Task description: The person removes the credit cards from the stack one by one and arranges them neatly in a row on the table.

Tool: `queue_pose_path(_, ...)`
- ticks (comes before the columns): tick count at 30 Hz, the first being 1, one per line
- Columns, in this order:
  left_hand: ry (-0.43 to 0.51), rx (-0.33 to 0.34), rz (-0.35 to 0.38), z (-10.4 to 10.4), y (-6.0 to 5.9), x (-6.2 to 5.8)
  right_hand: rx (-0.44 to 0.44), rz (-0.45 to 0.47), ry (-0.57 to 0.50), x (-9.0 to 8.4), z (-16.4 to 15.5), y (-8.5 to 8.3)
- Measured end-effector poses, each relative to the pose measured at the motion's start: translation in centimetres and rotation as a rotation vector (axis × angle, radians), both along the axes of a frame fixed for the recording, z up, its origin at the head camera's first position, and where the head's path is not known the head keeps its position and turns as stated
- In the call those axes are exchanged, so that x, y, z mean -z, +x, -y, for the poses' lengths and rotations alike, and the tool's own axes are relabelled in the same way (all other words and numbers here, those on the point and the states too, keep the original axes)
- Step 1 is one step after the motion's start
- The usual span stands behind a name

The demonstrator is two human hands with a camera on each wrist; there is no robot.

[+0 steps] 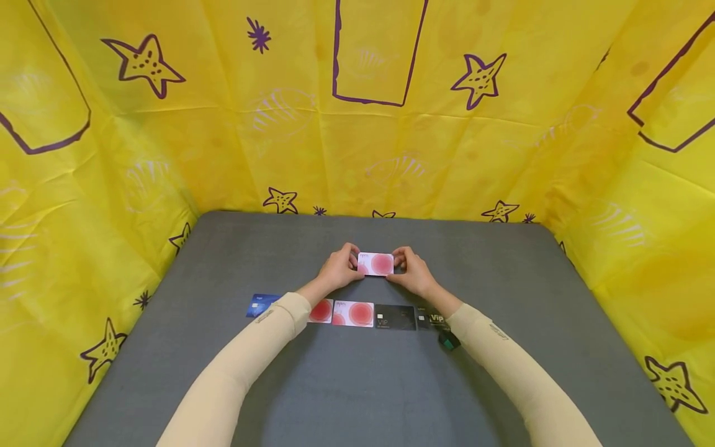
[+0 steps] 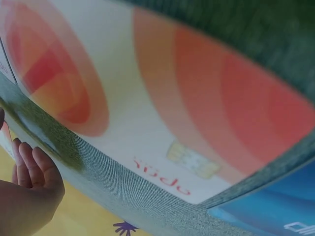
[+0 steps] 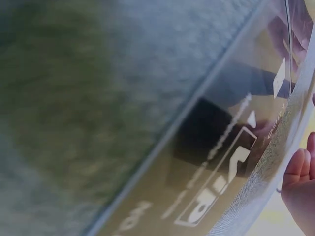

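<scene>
Both hands hold one white card with red circles (image 1: 376,264) on the grey table (image 1: 503,285), past a row of cards. My left hand (image 1: 339,268) pinches its left end and my right hand (image 1: 412,272) pinches its right end. Nearer me, the row runs from a blue card (image 1: 260,304), through two white-and-red cards (image 1: 353,313), to a black VIP card (image 1: 395,317) and a second VIP card (image 1: 432,320). The left wrist view fills with a white-and-red card (image 2: 162,113) and a blue corner (image 2: 275,211). A glossy VIP card (image 3: 221,167) fills the right wrist view.
Yellow sheeting with purple stars (image 1: 357,124) walls the table on the back and both sides. A small dark green object (image 1: 449,341) lies under my right forearm beside the row.
</scene>
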State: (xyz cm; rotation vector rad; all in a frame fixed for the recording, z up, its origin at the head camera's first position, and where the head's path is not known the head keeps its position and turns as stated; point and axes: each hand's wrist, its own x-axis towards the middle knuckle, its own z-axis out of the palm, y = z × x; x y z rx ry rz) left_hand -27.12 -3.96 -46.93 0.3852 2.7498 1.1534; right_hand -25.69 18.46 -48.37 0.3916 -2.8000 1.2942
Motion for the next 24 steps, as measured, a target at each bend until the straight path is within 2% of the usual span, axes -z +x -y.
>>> queue_pose_path(9,0.068,0.056,-0.034,0.1,1.1,0.0,-0.012,-0.002,-0.020,0.0,-0.6,1.5)
queue_pose_path(17,0.079,0.086,-0.078,0.2,2.3,-0.3,-0.014,0.021,-0.039,-0.1,-1.1,2.7)
queue_pose_path(24,0.112,0.104,-0.076,0.6,3.4,-0.4,-0.039,0.023,-0.055,-0.4,-1.2,3.9)
